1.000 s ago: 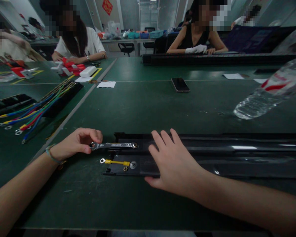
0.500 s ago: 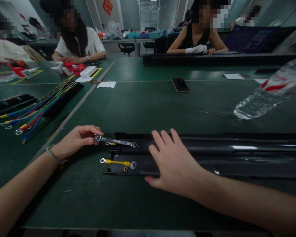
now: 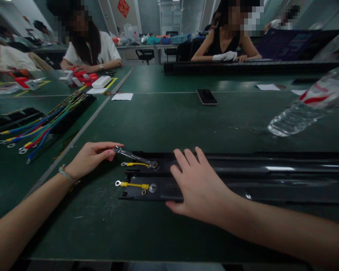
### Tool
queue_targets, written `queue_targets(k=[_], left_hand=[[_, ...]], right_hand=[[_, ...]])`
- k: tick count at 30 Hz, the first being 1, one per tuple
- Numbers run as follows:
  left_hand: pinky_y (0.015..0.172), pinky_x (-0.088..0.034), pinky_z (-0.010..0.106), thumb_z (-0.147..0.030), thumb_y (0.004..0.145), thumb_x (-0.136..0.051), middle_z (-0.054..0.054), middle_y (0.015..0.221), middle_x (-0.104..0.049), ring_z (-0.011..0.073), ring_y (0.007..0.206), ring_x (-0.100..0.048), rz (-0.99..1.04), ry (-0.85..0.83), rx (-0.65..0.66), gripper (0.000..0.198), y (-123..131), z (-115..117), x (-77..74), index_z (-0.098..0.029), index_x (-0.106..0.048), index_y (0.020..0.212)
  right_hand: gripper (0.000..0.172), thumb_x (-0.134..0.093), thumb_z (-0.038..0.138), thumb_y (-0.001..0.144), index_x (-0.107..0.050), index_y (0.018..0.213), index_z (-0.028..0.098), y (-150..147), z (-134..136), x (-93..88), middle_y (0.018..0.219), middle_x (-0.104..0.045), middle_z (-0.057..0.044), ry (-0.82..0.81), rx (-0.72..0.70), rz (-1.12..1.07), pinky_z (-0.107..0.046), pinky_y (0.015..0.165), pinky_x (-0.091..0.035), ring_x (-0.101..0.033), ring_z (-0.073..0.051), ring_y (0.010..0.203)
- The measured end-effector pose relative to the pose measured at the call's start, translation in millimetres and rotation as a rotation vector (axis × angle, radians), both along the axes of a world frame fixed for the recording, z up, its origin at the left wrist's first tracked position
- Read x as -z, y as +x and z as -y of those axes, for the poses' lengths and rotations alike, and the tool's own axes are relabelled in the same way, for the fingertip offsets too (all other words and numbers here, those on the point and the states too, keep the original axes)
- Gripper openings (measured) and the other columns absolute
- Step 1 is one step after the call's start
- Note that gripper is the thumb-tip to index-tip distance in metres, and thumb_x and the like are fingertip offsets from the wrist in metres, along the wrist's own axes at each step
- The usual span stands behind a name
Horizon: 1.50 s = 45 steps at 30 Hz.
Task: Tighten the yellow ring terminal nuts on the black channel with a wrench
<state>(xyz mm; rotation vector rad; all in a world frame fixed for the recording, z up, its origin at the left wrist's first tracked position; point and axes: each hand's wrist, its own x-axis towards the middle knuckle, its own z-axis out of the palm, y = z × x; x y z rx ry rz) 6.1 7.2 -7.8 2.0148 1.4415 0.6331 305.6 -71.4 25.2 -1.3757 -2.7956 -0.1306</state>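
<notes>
My left hand pinches one end of a silver wrench. The wrench's other end sits around a nut on the far black rail. Partly beneath the wrench lies a short yellow wire with a ring terminal, reaching the same nut. My right hand lies with fingers spread across both long black rails. On the near rail a second yellow wire runs to a bolt with a washer. A small brass-coloured nut rests beside it.
A phone lies farther back on the green table. At right a water bottle lies tilted. Bundled coloured wires with ring terminals are at left. Two people sit across the table, one with a white glove.
My left hand has swung the wrench's held end away from me and slightly right, pivoting about the nut. More of the far yellow wire shows. My right hand has stayed still.
</notes>
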Motion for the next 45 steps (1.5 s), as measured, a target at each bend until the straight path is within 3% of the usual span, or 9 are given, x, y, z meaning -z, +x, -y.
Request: queue_targets(k=[5, 12, 18, 25, 37, 45], left_hand=[[0.051, -0.034, 0.021, -0.026, 0.070, -0.057, -0.001, 0.058, -0.052, 0.0109, 0.053, -0.045, 0.165, -0.029, 0.026, 0.024, -0.1, -0.6, -0.7, -0.015, -0.066, 0.090], [0.052, -0.035, 0.022, -0.032, 0.063, -0.069, 0.000, 0.065, -0.052, 0.0130, 0.060, -0.046, 0.478, -0.222, 0.289, 0.021, -3.1, 1.0, 0.5, -0.016, -0.064, 0.075], [0.053, -0.036, 0.024, -0.036, 0.059, -0.073, 0.000, 0.065, -0.053, 0.0141, 0.061, -0.047, 0.520, -0.331, 0.423, 0.024, 1.8, 4.9, -2.5, -0.019, -0.062, 0.073], [0.053, -0.035, 0.023, -0.036, 0.061, -0.072, 0.000, 0.067, -0.053, 0.0136, 0.062, -0.046, 0.521, -0.341, 0.448, 0.023, 2.2, 6.6, -4.4, -0.020, -0.062, 0.075], [0.056, -0.036, 0.022, -0.023, 0.071, -0.062, -0.001, 0.063, -0.053, 0.0102, 0.056, -0.046, 0.459, -0.214, 0.168, 0.017, -5.0, -0.2, 5.8, -0.017, -0.062, 0.087], [0.049, -0.032, 0.021, -0.028, 0.071, -0.057, -0.002, 0.054, -0.051, 0.0104, 0.051, -0.044, 0.204, -0.113, -0.012, 0.028, 2.7, 2.1, -3.2, -0.013, -0.064, 0.094]], right_hand=[[0.065, -0.043, 0.063, 0.066, -0.057, 0.100, 0.010, -0.8, -1.1, 0.4, 0.128, -0.038, -0.025, 0.001, -0.002, 0.006, -0.056, 0.093, -0.018, -0.032, -0.040, 0.115], [0.065, -0.042, 0.062, 0.067, -0.056, 0.102, 0.010, -0.4, 0.0, -1.1, 0.128, -0.038, -0.024, 0.006, 0.001, 0.015, -0.056, 0.094, -0.018, -0.032, -0.039, 0.116], [0.066, -0.042, 0.063, 0.066, -0.056, 0.102, 0.010, 0.2, 0.3, -0.8, 0.127, -0.038, -0.024, 0.000, -0.006, 0.015, -0.056, 0.093, -0.018, -0.032, -0.040, 0.115], [0.064, -0.042, 0.062, 0.067, -0.057, 0.102, 0.010, 0.0, -1.0, -1.0, 0.127, -0.038, -0.024, -0.008, -0.003, 0.004, -0.056, 0.094, -0.018, -0.033, -0.040, 0.115], [0.064, -0.042, 0.062, 0.066, -0.057, 0.101, 0.010, -0.2, -0.8, -1.0, 0.128, -0.038, -0.024, -0.006, 0.005, 0.008, -0.055, 0.094, -0.018, -0.032, -0.039, 0.115], [0.064, -0.042, 0.062, 0.066, -0.057, 0.101, 0.010, -0.4, -0.7, -0.5, 0.128, -0.038, -0.024, -0.009, 0.002, 0.007, -0.056, 0.094, -0.018, -0.032, -0.039, 0.115]])
